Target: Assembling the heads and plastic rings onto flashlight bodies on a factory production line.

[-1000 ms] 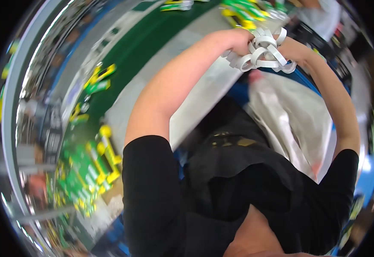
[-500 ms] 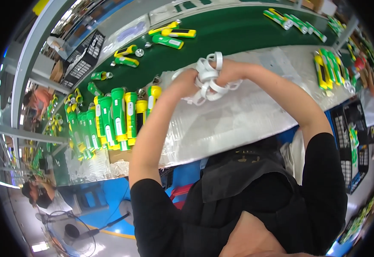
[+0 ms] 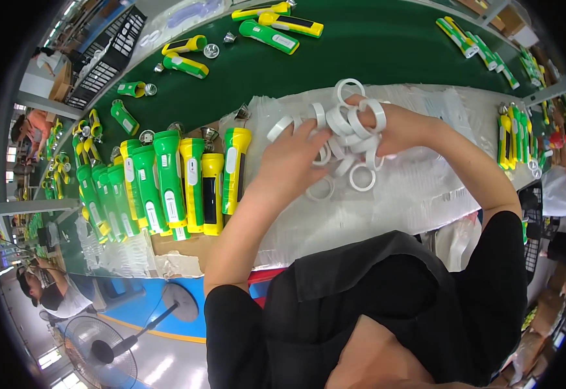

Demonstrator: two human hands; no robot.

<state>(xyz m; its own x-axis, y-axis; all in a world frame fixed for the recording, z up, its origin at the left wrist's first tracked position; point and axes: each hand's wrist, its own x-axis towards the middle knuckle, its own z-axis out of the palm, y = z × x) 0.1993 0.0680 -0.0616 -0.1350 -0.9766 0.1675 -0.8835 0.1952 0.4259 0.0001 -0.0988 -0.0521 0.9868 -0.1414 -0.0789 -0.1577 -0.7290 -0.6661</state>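
Note:
A loose cluster of white plastic rings (image 3: 341,123) lies on the plastic-covered worktop in front of me, several overlapping and one flat at the near side (image 3: 362,177). At its left edge is my left hand (image 3: 292,162), fingers apart and touching the outer rings. My right hand (image 3: 399,128) curls around rings on the other side, its fingertips partly hidden behind them. Left of my left forearm, a row of green and yellow flashlights (image 3: 169,175) lies side by side; a yellow-edged flashlight (image 3: 235,170) is nearest that arm.
More flashlights (image 3: 270,35) and loose silver reflectors (image 3: 211,50) lie on the green surface (image 3: 348,52) beyond. Another flashlight group (image 3: 515,136) sits at the right end. A standing fan (image 3: 104,350) is at lower left. Other people work at both sides.
The bunched rings have spread out on the worktop, and some now lie separately. My left hand has opened and moved apart from my right hand. The view has shifted.

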